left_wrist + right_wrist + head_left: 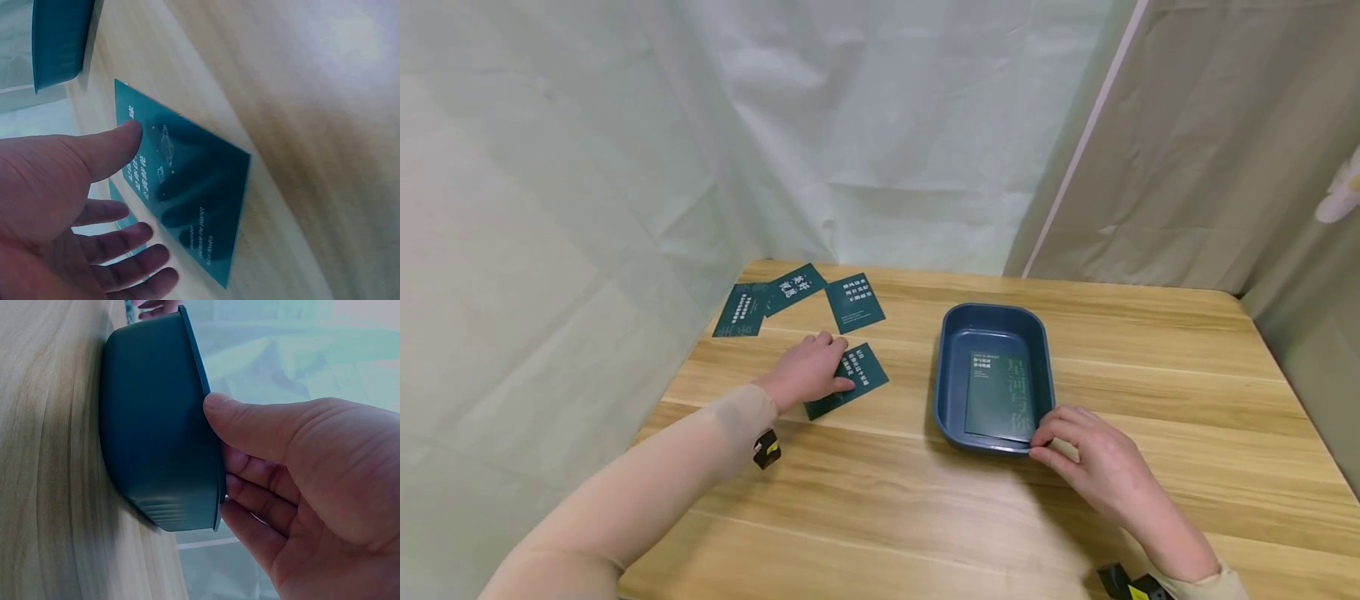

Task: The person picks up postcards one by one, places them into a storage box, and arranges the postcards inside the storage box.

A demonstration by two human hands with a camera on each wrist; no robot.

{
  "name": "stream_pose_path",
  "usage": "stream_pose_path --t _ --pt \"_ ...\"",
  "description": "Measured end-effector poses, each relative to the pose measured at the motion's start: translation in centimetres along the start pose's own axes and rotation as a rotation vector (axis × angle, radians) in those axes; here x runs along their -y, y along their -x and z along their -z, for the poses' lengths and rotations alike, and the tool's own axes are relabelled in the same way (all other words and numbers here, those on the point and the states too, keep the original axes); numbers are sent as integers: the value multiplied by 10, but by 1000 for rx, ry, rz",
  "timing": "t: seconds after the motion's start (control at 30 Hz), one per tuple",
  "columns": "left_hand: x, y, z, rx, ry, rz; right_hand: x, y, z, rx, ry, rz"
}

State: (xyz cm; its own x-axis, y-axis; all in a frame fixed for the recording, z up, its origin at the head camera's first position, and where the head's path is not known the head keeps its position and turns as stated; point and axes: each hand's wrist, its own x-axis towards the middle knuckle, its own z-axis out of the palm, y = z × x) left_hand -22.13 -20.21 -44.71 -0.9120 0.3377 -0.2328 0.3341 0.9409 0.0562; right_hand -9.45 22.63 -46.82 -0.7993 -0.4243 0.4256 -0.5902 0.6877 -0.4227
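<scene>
My left hand (808, 369) lies over a dark green card (867, 372) with white print, on the left side of the table. In the left wrist view the thumb reaches over that card (187, 169), and the other fingers are spread beside its edge, not curled round it. My right hand (1105, 458) pinches the near right corner of a blue rectangular tub (1048, 358). The right wrist view has the thumb on the outside of the tub's rim (199, 362) and the fingers on the inner side. Inside the tub lies another green card (1000, 404).
Three more green cards lie at the back left: one by the left edge (741, 310), one overlapping it (796, 288), and one nearer the middle (856, 302). Pale sheeting (887, 125) hangs behind the wooden table (1157, 367).
</scene>
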Motion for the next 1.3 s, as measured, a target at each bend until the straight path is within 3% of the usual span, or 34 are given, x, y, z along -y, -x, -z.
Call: stream_pose_path --t 0.17,0.67,1.0,1.3 --pt "-4 -6 5 59 -5 24 0 0 0 1 -3 -3" --pt "-11 -19 15 151 1 63 0 0 0 3 0 -4" --pt "-9 -26 17 166 -14 67 2 -1 -1 -15 5 11" --pt "-10 -24 19 177 34 78 1 -1 0 -14 6 12"
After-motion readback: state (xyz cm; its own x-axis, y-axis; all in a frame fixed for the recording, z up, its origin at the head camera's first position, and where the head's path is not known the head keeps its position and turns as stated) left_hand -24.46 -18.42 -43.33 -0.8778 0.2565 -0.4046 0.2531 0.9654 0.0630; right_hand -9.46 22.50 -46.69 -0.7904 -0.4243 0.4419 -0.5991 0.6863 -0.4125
